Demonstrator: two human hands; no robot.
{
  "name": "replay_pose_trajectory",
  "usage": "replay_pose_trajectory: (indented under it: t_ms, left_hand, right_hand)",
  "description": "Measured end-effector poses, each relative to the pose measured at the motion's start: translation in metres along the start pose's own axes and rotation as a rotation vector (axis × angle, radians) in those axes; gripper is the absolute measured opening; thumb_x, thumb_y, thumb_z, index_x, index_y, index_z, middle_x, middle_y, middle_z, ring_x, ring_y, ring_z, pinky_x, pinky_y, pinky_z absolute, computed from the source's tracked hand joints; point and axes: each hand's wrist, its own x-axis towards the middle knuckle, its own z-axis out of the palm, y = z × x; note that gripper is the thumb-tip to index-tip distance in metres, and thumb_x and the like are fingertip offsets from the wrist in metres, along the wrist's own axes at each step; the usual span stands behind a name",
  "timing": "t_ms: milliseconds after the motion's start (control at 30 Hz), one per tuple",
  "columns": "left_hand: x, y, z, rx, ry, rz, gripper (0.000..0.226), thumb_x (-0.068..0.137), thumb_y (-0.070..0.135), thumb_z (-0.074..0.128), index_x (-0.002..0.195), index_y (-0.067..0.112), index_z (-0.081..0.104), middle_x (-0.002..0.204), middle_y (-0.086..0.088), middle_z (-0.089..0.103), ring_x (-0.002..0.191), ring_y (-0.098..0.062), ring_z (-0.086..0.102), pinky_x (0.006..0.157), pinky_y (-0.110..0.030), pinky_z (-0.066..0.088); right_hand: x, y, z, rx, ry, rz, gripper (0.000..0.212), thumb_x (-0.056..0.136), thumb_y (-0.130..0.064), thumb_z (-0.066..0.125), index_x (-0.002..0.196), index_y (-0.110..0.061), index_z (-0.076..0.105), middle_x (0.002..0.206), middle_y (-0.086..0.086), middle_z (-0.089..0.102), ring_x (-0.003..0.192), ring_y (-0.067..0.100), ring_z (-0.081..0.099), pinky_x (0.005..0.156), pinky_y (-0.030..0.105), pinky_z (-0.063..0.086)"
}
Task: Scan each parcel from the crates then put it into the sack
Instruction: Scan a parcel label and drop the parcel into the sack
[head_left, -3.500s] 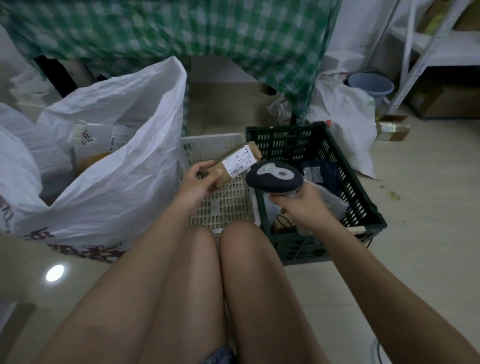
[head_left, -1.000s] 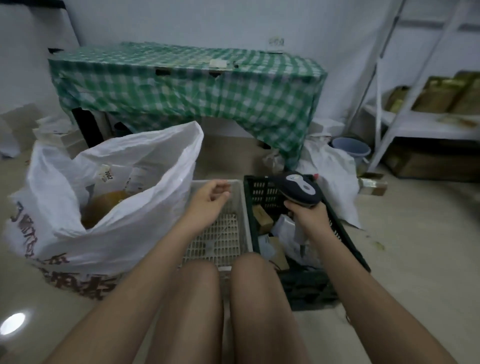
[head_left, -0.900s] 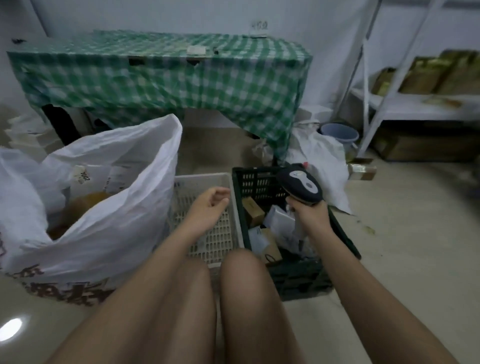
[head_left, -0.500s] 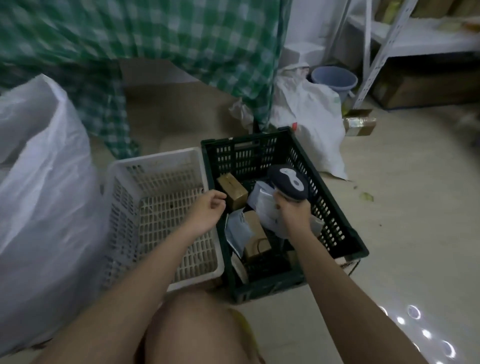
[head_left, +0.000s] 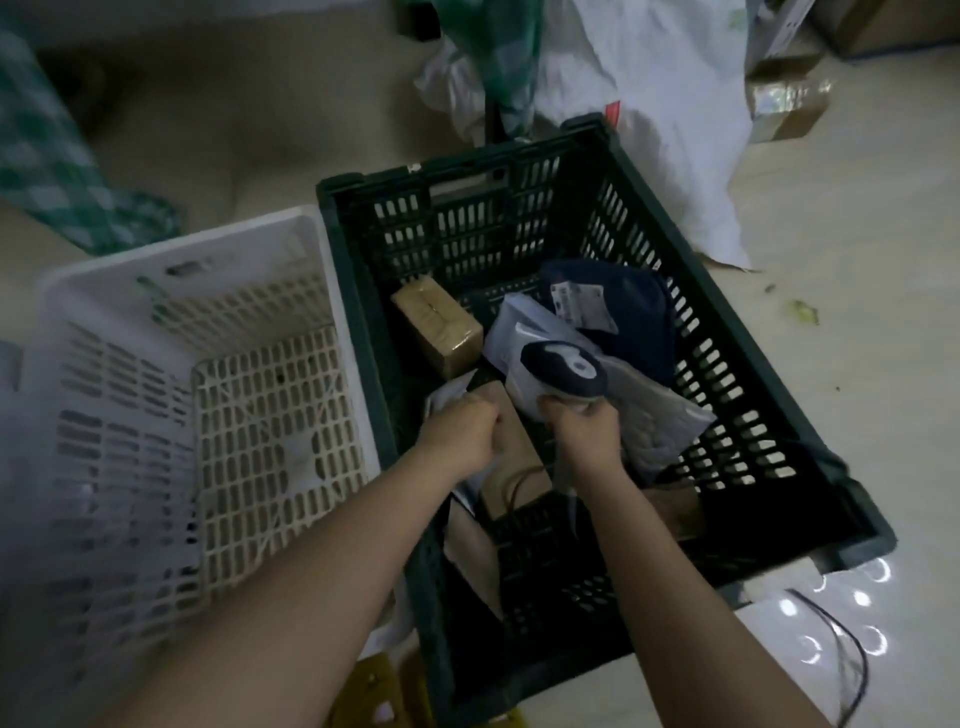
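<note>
The dark green crate (head_left: 467, 166) holds several parcels: a taped brown box (head_left: 436, 325), a navy bag with a label (head_left: 628, 312), a grey-white bag (head_left: 654, 415) and a flat brown box (head_left: 514, 457). My left hand (head_left: 457, 431) is inside this crate, fingers curled on the edge of a white flat parcel (head_left: 445, 396) lying on the brown box. My right hand (head_left: 587, 431) grips the handle of the dark scanner (head_left: 563, 366), held low over the parcels. The white crate (head_left: 182, 249) on the left has no parcels in it. The sack is out of view.
A white bag (head_left: 649, 104) and a taped carton (head_left: 784, 104) lie on the floor behind the green crate. Green checked cloth (head_left: 41, 156) hangs at the upper left. A thin cable (head_left: 847, 654) curls on the floor at lower right.
The view has tilted down onto the crates. My left hand moved from the crates' shared edge into the green crate and closed on a parcel. My right hand lowered with the scanner.
</note>
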Motion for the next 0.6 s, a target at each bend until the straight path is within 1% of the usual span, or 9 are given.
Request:
replay_pose_trajectory:
  t_ms: [33, 67, 167, 233, 300, 367, 467, 533, 600]
  left_hand:
    - [0.008, 0.000, 0.004, 0.096, -0.027, -0.008, 0.043, 0.098, 0.017, 0.050, 0.139, 0.006, 0.044, 0.146, -0.013, 0.038, 0.133, -0.028, 0.036, 0.104, -0.033, 0.034]
    - [0.014, 0.000, 0.007, 0.208, -0.049, -0.008, 0.040, 0.097, 0.015, 0.051, 0.136, 0.005, 0.047, 0.144, -0.014, 0.038, 0.134, -0.029, 0.034, 0.105, -0.035, 0.032]
    - [0.025, 0.004, 0.008, 0.479, -0.075, 0.019, 0.039, 0.095, 0.016, 0.053, 0.134, 0.012, 0.051, 0.142, -0.013, 0.039, 0.135, -0.030, 0.031, 0.108, -0.037, 0.030]
    - [0.032, 0.007, 0.008, 0.555, -0.054, 0.037, 0.039, 0.095, 0.017, 0.051, 0.133, 0.013, 0.051, 0.143, -0.013, 0.040, 0.135, -0.030, 0.032, 0.108, -0.036, 0.029]
    - [0.035, 0.009, 0.008, 0.541, -0.036, 0.037, 0.035, 0.095, 0.016, 0.050, 0.129, 0.008, 0.053, 0.139, -0.014, 0.044, 0.132, -0.031, 0.036, 0.106, -0.035, 0.030]
    - [0.033, 0.009, 0.005, 0.494, 0.006, 0.052, 0.027, 0.095, 0.014, 0.050, 0.119, 0.005, 0.059, 0.132, -0.015, 0.051, 0.127, -0.030, 0.043, 0.104, -0.033, 0.031]
    - [0.014, 0.008, -0.014, 0.409, 0.129, 0.111, 0.020, 0.095, 0.014, 0.049, 0.109, 0.008, 0.062, 0.122, -0.012, 0.057, 0.120, -0.028, 0.048, 0.107, -0.033, 0.026]
    - [-0.008, 0.009, -0.033, 0.294, 0.276, 0.179, 0.015, 0.096, 0.012, 0.047, 0.103, 0.011, 0.060, 0.112, -0.011, 0.059, 0.114, -0.029, 0.050, 0.098, -0.032, 0.029]
    - [-0.033, 0.008, -0.056, 0.127, 0.494, 0.230, 0.009, 0.097, 0.015, 0.048, 0.095, 0.014, 0.057, 0.101, -0.011, 0.060, 0.104, -0.030, 0.051, 0.086, -0.035, 0.036]
  right_hand:
    - [0.004, 0.001, 0.001, 0.016, -0.004, 0.005, 0.027, 0.088, -0.004, 0.064, 0.115, -0.007, 0.057, 0.091, 0.000, 0.060, 0.088, 0.016, 0.057, 0.056, 0.016, 0.043]
    - [0.008, 0.001, 0.001, 0.014, -0.008, -0.004, 0.030, 0.088, -0.005, 0.065, 0.116, -0.007, 0.057, 0.093, 0.001, 0.061, 0.089, 0.015, 0.057, 0.054, 0.013, 0.043]
    - [0.013, 0.004, 0.000, 0.018, -0.027, -0.025, 0.032, 0.085, -0.002, 0.067, 0.117, -0.003, 0.060, 0.092, 0.002, 0.063, 0.077, 0.006, 0.057, 0.049, 0.007, 0.044]
    - [0.015, 0.007, -0.001, 0.041, -0.035, -0.010, 0.031, 0.085, -0.001, 0.067, 0.115, -0.002, 0.061, 0.089, 0.003, 0.064, 0.074, 0.005, 0.057, 0.047, 0.006, 0.044]
    - [0.016, 0.008, -0.002, 0.065, -0.038, -0.002, 0.029, 0.085, 0.000, 0.067, 0.113, -0.006, 0.060, 0.086, -0.001, 0.062, 0.074, 0.004, 0.056, 0.047, 0.005, 0.044]
    - [0.017, 0.007, -0.004, 0.102, -0.043, -0.004, 0.026, 0.085, -0.002, 0.066, 0.108, -0.011, 0.058, 0.084, -0.004, 0.061, 0.073, 0.003, 0.055, 0.049, 0.007, 0.045]
    - [0.013, 0.004, -0.005, 0.117, -0.055, 0.015, 0.021, 0.087, -0.007, 0.066, 0.102, -0.014, 0.054, 0.084, -0.003, 0.059, 0.072, 0.007, 0.056, 0.058, 0.018, 0.046]
    - [0.008, 0.002, -0.006, 0.123, -0.054, 0.014, 0.019, 0.085, -0.009, 0.068, 0.099, -0.015, 0.056, 0.088, 0.002, 0.062, 0.075, 0.014, 0.060, 0.061, 0.025, 0.047]
    - [-0.004, -0.004, -0.006, 0.119, -0.077, -0.026, 0.017, 0.084, -0.010, 0.071, 0.097, -0.015, 0.061, 0.091, 0.001, 0.065, 0.079, 0.014, 0.063, 0.063, 0.024, 0.050]
